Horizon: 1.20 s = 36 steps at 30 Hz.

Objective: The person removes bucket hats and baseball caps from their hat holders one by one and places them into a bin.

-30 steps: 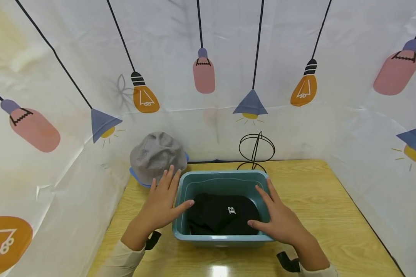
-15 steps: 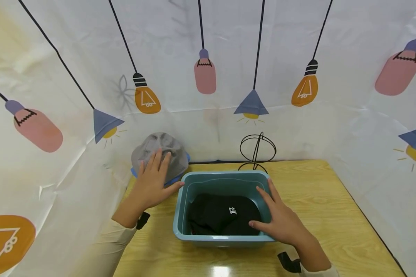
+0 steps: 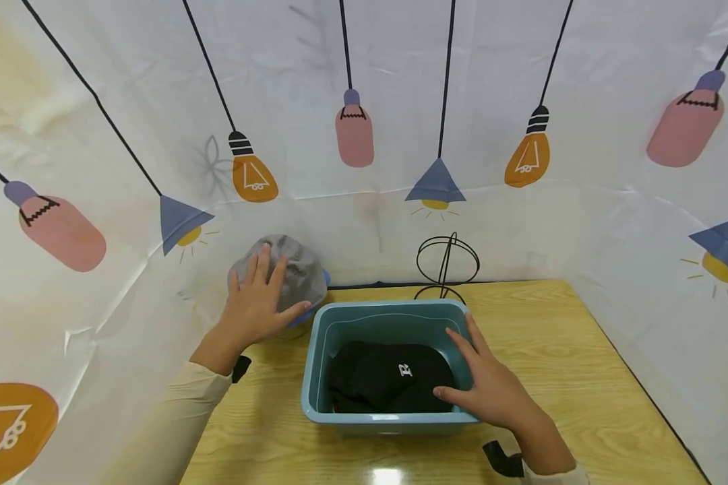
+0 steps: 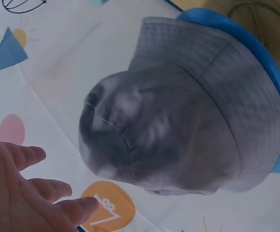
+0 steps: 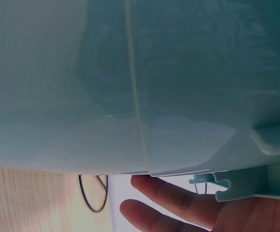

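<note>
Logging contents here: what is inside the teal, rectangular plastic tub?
A black fabric cap with a white letter is visible; whatever it covers on the floor of the tub cannot be seen.

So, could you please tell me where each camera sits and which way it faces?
Head: on the head, facing forward and down at the bin; left hand, right hand and sleeves show.
Left wrist: on that wrist, facing the grey hat; part of the left hand shows.
Right wrist: on that wrist, facing the bin's wall; some fingers show.
Head and left wrist share the grey hat.
</note>
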Available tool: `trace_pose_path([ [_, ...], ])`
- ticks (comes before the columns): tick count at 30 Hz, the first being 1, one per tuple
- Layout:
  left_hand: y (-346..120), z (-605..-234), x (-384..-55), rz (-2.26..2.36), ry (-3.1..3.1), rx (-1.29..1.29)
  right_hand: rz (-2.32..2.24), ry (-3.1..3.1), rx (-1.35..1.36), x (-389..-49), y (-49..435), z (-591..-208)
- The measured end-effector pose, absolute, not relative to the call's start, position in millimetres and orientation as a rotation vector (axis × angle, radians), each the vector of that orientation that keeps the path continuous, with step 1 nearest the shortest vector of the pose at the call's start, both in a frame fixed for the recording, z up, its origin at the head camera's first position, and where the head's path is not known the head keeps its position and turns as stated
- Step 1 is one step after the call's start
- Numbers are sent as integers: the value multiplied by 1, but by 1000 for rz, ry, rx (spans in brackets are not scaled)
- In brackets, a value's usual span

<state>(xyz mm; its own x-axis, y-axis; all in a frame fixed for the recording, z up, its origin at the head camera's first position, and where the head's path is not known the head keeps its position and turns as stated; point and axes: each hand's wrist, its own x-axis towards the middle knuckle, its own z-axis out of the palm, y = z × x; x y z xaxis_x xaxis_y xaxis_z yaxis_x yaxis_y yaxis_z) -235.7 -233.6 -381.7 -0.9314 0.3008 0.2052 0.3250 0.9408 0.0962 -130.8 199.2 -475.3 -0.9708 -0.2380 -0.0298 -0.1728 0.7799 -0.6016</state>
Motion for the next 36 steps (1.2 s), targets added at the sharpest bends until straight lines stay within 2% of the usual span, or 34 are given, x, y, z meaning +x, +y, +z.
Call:
trace_pose_path([
  [16, -235, -375, -266, -93, -2965, -441, -961, 2908, -356, -131, 200, -478],
  [36, -245, -391, -299, -70, -3061, -410, -995, 2888, -351, -131, 200, -476],
])
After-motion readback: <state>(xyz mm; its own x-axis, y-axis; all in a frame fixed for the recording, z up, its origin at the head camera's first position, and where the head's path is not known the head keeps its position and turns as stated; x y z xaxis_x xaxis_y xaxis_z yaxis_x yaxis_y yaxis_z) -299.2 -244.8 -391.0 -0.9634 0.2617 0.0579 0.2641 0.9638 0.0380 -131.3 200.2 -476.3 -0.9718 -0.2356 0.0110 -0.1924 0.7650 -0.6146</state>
